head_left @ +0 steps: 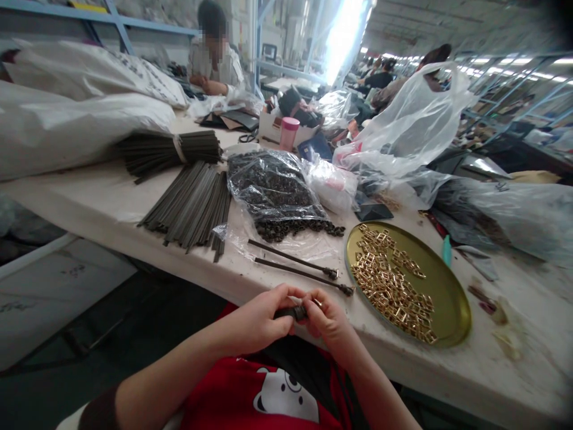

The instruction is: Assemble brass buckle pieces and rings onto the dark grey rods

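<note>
Close to the table's front edge, my left hand (264, 319) pinches a dark strap (289, 313) between thumb and fingers. Meeting it at the strap's end, my right hand (331, 328) is closed, with a glint of gold metal at its fingertips, probably a buckle; the fingers hide most of it. Just beyond lie two dark straps (293, 271), each with a gold buckle and a dark loop at its right end. A round gold tray (452, 298) to the right holds many small gold buckles (389, 280).
Loose dark strips (192, 206) lie at left, with a tied bundle (179, 146) behind. A clear bag (277, 185) spills small black loops. Behind stand a pink-lidded jar (289, 132) and plastic bags (412, 125). White sacks (80, 113) fill the left. A person (215, 60) sits across.
</note>
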`<action>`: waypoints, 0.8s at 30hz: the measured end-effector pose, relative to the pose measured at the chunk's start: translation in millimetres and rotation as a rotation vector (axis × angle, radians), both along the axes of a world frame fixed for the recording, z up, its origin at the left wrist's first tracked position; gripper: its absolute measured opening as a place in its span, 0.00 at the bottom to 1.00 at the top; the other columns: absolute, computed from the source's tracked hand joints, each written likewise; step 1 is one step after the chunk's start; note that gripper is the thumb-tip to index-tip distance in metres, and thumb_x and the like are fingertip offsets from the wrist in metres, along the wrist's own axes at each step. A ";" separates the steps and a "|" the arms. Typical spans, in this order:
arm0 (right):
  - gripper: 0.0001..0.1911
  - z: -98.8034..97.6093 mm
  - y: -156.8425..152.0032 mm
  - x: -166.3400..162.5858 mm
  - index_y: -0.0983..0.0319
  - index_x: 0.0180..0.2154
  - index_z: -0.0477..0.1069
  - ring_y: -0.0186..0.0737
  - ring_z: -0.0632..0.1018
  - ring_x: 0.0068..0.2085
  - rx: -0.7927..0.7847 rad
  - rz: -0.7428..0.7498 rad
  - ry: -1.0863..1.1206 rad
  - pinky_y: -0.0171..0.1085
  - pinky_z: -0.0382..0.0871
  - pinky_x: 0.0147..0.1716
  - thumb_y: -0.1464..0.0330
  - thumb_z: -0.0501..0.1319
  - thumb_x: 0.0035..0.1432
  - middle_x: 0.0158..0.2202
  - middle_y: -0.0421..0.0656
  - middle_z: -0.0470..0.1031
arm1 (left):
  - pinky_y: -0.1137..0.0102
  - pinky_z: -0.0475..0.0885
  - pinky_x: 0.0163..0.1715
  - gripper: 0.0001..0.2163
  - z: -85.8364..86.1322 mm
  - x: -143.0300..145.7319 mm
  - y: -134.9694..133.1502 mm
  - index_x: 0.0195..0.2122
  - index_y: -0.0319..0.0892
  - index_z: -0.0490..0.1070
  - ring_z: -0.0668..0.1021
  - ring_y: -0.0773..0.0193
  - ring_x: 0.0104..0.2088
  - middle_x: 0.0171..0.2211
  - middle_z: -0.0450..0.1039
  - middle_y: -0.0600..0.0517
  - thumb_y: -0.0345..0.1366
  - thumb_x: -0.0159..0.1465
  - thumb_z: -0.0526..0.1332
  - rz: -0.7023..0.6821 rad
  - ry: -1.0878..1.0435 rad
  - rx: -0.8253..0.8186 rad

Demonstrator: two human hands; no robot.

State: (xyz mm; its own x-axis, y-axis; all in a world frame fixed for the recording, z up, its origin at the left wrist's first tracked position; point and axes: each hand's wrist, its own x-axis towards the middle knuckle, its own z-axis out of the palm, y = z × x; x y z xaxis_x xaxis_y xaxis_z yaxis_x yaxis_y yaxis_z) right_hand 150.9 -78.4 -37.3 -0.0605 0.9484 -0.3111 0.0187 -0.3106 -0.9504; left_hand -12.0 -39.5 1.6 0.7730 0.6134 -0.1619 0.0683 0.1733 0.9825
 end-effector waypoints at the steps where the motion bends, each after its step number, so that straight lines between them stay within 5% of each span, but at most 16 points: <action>1: 0.14 0.5 0.4 -0.9 0.60 0.27 0.55 0.25 0.54 0.15 -0.050 -0.001 0.075 0.27 0.46 0.15 0.56 0.55 0.52 0.16 0.31 0.58 | 0.70 0.66 0.41 0.19 0.8 0.3 0.5 0.46 0.39 0.61 0.72 0.63 0.44 0.45 0.70 0.49 0.22 0.53 0.50 -0.013 -0.006 -0.005; 6: 0.15 1.4 -1.2 -0.7 0.60 0.28 0.56 0.25 0.53 0.16 -0.015 -0.014 0.118 0.27 0.47 0.16 0.56 0.56 0.52 0.17 0.30 0.55 | 0.71 0.68 0.35 0.18 -3.2 1.3 3.5 0.49 0.39 0.59 0.73 0.65 0.38 0.44 0.70 0.48 0.25 0.55 0.52 0.019 0.082 -0.026; 16: 0.01 3.8 -5.2 13.1 0.61 0.29 0.61 0.30 0.62 0.23 0.245 0.180 -0.411 0.30 0.54 0.22 0.70 0.54 0.53 0.22 0.35 0.62 | 0.71 0.64 0.45 0.16 5.7 5.1 10.6 0.48 0.40 0.63 0.72 0.63 0.45 0.44 0.71 0.50 0.28 0.56 0.53 -0.053 0.265 0.112; 19: 0.02 5.8 -5.8 16.2 0.60 0.29 0.61 0.31 0.63 0.24 0.234 0.213 -0.363 0.30 0.56 0.24 0.70 0.53 0.54 0.23 0.35 0.63 | 0.73 0.66 0.40 0.15 7.8 8.1 12.1 0.47 0.40 0.64 0.73 0.64 0.41 0.41 0.73 0.51 0.29 0.57 0.54 -0.077 0.326 0.132; 24: 0.04 3.6 -7.9 20.0 0.60 0.28 0.60 0.31 0.60 0.23 0.173 0.228 -0.336 0.30 0.55 0.22 0.69 0.51 0.55 0.21 0.34 0.56 | 0.77 0.62 0.21 0.09 10.9 9.6 18.6 0.27 0.39 0.69 0.72 0.68 0.23 0.24 0.73 0.54 0.34 0.58 0.51 -0.224 0.586 0.189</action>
State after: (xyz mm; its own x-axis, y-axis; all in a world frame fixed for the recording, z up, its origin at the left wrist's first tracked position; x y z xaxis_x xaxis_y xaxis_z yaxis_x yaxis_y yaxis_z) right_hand 170.9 -86.3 -33.7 -0.1967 0.9625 -0.1870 0.3855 -0.0995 -0.9173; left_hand -2.5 -20.9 12.5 0.7021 0.5068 -0.5002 0.6158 -0.0794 0.7839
